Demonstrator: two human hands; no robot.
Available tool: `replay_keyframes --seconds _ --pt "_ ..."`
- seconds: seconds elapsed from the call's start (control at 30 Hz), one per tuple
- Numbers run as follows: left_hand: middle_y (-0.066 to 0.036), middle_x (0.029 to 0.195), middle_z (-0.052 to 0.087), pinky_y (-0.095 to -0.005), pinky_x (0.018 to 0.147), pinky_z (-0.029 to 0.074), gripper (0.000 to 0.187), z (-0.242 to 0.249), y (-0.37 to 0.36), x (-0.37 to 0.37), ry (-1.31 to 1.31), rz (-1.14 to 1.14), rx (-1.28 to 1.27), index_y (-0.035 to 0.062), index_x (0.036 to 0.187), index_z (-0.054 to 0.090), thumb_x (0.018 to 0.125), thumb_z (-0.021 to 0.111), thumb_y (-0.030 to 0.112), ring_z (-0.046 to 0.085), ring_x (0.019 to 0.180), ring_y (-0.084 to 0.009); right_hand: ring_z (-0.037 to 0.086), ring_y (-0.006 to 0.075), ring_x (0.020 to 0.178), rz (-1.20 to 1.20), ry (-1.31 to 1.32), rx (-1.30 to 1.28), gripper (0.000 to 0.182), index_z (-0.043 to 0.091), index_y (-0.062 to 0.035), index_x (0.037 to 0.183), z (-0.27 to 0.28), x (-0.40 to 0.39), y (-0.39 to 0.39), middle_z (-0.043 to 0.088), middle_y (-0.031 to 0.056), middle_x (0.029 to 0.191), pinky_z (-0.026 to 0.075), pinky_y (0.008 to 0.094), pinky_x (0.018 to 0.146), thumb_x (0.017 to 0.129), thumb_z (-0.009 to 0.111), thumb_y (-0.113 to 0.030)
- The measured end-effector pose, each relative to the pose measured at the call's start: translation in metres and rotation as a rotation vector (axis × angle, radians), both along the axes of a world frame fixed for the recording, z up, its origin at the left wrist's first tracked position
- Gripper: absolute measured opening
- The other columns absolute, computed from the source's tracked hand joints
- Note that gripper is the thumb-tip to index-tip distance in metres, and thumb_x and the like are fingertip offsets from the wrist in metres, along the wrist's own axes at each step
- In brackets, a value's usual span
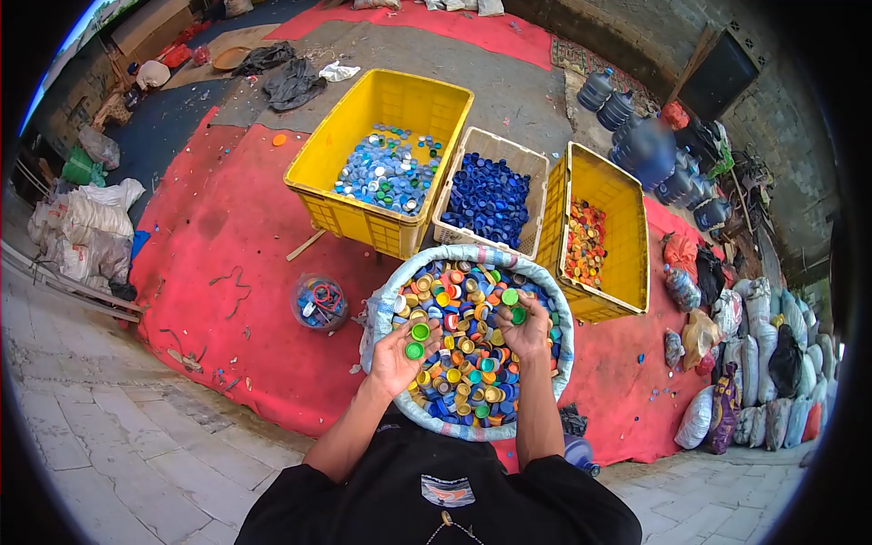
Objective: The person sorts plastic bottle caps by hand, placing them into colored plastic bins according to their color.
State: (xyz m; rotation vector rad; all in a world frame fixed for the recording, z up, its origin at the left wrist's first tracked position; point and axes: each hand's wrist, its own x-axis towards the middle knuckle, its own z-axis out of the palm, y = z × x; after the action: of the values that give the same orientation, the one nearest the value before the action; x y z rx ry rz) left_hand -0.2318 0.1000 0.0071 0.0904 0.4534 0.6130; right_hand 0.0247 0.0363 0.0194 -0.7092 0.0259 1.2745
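Note:
A round sack (pixel 556 309) with a rolled, pale blue checked rim stands right in front of me, full of mixed bottle caps (pixel 468 363) in gold, blue, orange, white and green. Over its left side my left hand (pixel 397 361) is turned palm up, its fingers curled around two green bottle caps (pixel 415 351). On the right side my right hand (pixel 527 331) holds two more green bottle caps (pixel 510 297) between thumb and fingers. Both hands are above the heap inside the sack rim.
Beyond the sack stand a yellow crate (pixel 309 177) of light blue and green caps, a white crate (pixel 536 173) of dark blue caps and a yellow crate (pixel 627 236) of orange caps. A clear tub (pixel 318 302) is at left; filled sacks (pixel 767 363) line the right.

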Motion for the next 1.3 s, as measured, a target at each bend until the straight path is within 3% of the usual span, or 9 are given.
replay_keyframes --seconds 0.23,0.43,0.6,0.73,0.83,0.9,1.07,1.17,1.3 --pt "-0.018 0.125 0.056 -0.0439 0.104 0.040 0.038 0.007 0.013 0.001 -0.022 0.087 -0.043 -0.0023 0.121 0.051 0.091 0.052 0.021 0.053 0.117 -0.0318 0.060 0.0246 0.083 0.025 0.089 -0.071 0.030 0.054 -0.0035 0.111 -0.004 -0.071 0.013 0.062 0.0149 0.100 0.052 0.0346 0.073 0.087 0.048 -0.019" --pt "-0.018 0.118 0.058 -0.0440 0.105 0.039 0.035 -0.007 0.012 -0.008 0.030 0.166 -0.122 -0.0027 0.117 0.052 0.090 0.052 0.020 0.054 0.115 -0.0314 0.057 0.0321 0.108 0.091 0.182 -0.170 0.044 0.049 0.0000 0.118 -0.014 -0.120 -0.007 0.058 0.0196 0.114 0.046 0.0434 0.097 0.076 0.049 -0.011" --pt "-0.018 0.109 0.058 -0.0422 0.103 0.040 0.037 -0.012 0.039 -0.008 0.085 0.168 -0.186 -0.0072 0.111 0.052 0.091 0.051 0.023 0.055 0.108 -0.0306 0.054 0.0277 0.100 0.063 0.130 -0.343 0.036 0.050 0.0001 0.102 -0.015 -0.130 0.011 0.054 0.0125 0.102 0.039 0.0427 0.103 0.066 0.048 -0.004" --pt "-0.019 0.107 0.056 -0.0416 0.107 0.033 0.053 0.030 0.142 0.024 -0.090 0.174 -0.003 -0.0090 0.113 0.048 0.092 0.054 0.039 0.050 0.111 -0.0314 0.051 0.0351 0.108 -0.051 0.094 0.097 0.033 0.051 0.0091 0.094 0.033 -0.105 0.111 0.054 0.0216 0.108 0.035 0.0458 0.109 0.065 0.045 -0.005" --pt "-0.030 0.151 0.011 -0.0450 0.118 0.011 0.104 0.061 0.200 0.034 -0.112 0.253 0.065 -0.0137 0.143 0.002 0.085 0.059 0.052 0.012 0.142 -0.0394 0.034 0.0406 0.126 -0.162 0.065 0.136 0.050 0.029 0.0066 0.114 0.063 -0.092 0.159 0.037 0.0257 0.122 0.027 0.0492 0.113 0.066 0.043 0.003" --pt "-0.031 0.153 -0.008 -0.0454 0.118 0.005 0.114 0.065 0.208 0.026 -0.112 0.248 0.082 -0.0108 0.143 -0.015 0.085 0.059 0.053 -0.004 0.144 -0.0394 0.014 0.0455 0.141 -0.273 -0.077 0.074 0.088 -0.002 0.0084 0.145 0.085 -0.099 0.162 0.005 0.0321 0.151 0.021 0.0527 0.116 0.070 0.043 0.003" --pt "-0.029 0.153 0.009 -0.0454 0.117 0.014 0.097 0.007 0.173 -0.006 0.081 0.220 0.116 -0.0112 0.145 0.009 0.087 0.057 0.050 0.011 0.144 -0.0380 0.028 0.0420 0.138 -0.222 -0.173 0.020 0.084 0.012 0.0046 0.145 0.036 -0.099 0.094 0.018 0.0320 0.147 0.026 0.0502 0.114 0.067 0.045 0.006" --pt "-0.019 0.124 0.055 -0.0420 0.104 0.040 0.052 -0.016 0.137 -0.023 0.157 0.225 0.069 -0.0041 0.123 0.051 0.093 0.055 0.038 0.052 0.117 -0.0295 0.036 0.0417 0.133 -0.165 -0.285 -0.053 0.074 0.022 0.0052 0.142 0.006 -0.098 0.037 0.025 0.0295 0.146 0.037 0.0490 0.108 0.071 0.045 0.002" --pt "-0.008 0.098 0.064 -0.0343 0.083 0.051 0.033 -0.030 0.090 -0.036 0.296 0.229 0.109 0.0026 0.108 0.060 0.094 0.055 0.032 0.060 0.087 -0.0184 0.053 0.0320 0.115 -0.203 -0.431 -0.277 0.059 0.035 0.0034 0.134 -0.015 -0.104 -0.027 0.042 0.0221 0.134 0.047 0.0417 0.097 0.076 0.046 -0.001"
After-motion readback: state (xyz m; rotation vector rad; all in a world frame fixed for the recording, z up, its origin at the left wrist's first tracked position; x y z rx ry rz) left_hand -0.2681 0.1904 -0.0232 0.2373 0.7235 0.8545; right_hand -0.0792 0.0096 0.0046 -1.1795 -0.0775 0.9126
